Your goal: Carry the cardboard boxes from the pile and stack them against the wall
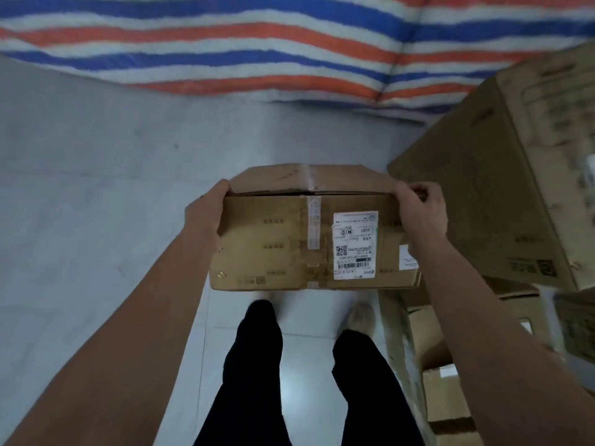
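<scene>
A flat brown cardboard box with clear tape down its middle and a white shipping label hangs in the air in front of me, above my legs. My left hand grips its left end, the fingers hidden behind the side. My right hand grips its right end with the fingers curled over the top corner. A big cardboard box stands to the right, close to the carried box.
A red, white and blue striped tarp hangs across the far side. Lower cardboard boxes lie at the bottom right beside my legs. Grey tiled floor spreads to the left and ahead.
</scene>
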`<state>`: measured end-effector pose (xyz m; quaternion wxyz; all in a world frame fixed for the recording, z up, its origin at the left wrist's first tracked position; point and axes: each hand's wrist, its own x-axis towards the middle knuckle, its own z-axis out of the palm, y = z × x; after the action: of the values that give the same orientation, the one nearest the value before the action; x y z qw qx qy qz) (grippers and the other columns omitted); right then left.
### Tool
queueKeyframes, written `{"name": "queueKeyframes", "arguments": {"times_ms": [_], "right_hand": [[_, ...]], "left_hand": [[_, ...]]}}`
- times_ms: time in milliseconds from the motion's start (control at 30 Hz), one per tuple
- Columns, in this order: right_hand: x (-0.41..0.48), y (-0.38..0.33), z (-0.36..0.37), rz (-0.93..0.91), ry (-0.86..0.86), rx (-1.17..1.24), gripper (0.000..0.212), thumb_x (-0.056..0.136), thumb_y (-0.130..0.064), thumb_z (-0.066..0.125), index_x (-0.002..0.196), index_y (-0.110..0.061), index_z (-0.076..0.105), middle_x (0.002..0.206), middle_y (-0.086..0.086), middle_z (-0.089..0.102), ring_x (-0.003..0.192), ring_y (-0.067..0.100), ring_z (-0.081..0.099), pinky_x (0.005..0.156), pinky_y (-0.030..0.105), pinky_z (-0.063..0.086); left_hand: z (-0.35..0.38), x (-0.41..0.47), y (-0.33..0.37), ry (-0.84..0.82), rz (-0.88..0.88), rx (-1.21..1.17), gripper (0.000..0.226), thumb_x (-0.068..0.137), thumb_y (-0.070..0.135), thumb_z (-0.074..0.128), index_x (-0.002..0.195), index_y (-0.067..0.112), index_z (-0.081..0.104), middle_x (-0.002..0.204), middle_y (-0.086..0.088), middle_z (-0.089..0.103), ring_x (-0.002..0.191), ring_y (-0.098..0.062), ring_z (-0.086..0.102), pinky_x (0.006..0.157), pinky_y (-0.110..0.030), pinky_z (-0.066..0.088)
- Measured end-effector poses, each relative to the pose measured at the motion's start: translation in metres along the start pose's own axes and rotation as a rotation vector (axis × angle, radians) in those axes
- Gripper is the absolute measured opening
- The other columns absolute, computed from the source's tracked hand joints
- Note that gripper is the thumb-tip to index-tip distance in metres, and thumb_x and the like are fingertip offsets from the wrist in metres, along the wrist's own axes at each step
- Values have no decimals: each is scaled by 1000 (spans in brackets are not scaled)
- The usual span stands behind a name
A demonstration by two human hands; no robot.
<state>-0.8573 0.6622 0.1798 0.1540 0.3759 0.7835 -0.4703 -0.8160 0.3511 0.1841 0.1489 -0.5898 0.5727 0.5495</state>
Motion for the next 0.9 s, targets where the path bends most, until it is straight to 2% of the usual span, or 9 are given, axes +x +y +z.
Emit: {"name": "queueKeyframes", "arguments": {"times_ms": [100,200,333,433,533,633,733,833,900], "right_hand": [[-47,-73,-16,-177,-27,36,40,80,-55,71,108,-29,58,96,-12,58,99,19,57,91,40,49],[-105,-146,-37,-317,-77,87,48,74,-61,75,107,-31,56,107,-7,59,104,20,56,98,47,50],[-188,-237,-52,-512,-231,195,47,77,-51,77,114,-31,55,112,-7,58,106,19,57,98,48,52],[-259,-293,-48,-651,-325,244,48,73,-50,78,112,-35,54,111,-14,59,104,14,58,96,45,52],[-341,-329,-25,-744,-438,274,49,68,-53,79,107,-37,55,108,-16,61,101,12,60,91,44,53],[-431,-344,16,-832,-531,281,46,71,-48,80,107,-32,56,105,-14,63,97,10,60,88,40,53],[-528,-345,77,-919,-634,274,42,76,-45,78,107,-31,54,103,-14,61,95,9,59,81,36,51],[-616,-340,144,-993,-729,256,43,79,-43,78,112,-30,54,104,-11,61,94,9,59,76,32,49],[-664,-335,185,-1030,-758,238,42,80,-45,78,111,-31,54,104,-11,62,94,10,59,74,32,50]], "left_hand": [[-49,-70,53,15,161,-110,34,70,48,69,89,20,65,93,-3,63,86,-21,59,68,-34,46],[-105,-154,95,100,297,-234,35,80,50,65,100,21,64,103,-1,65,96,-18,57,76,-35,47],[-185,-250,124,228,413,-428,30,82,52,63,100,28,61,108,5,64,105,-17,55,95,-43,47],[-250,-300,133,309,464,-568,34,79,51,65,104,28,61,108,5,64,102,-16,55,90,-43,47],[-331,-339,125,393,511,-692,32,83,49,64,105,27,59,106,5,61,103,-18,53,89,-43,44],[-424,-359,105,491,529,-777,29,78,49,66,93,26,60,109,1,62,107,-21,53,98,-46,45],[-530,-361,67,547,526,-864,43,66,55,68,95,24,64,109,-4,65,105,-23,56,97,-48,46],[-626,-352,25,603,521,-936,47,62,57,68,92,21,67,104,-6,68,102,-25,59,91,-44,46],[-677,-347,2,631,519,-974,60,55,63,69,97,21,69,107,-6,70,103,-26,61,93,-46,48]]}}
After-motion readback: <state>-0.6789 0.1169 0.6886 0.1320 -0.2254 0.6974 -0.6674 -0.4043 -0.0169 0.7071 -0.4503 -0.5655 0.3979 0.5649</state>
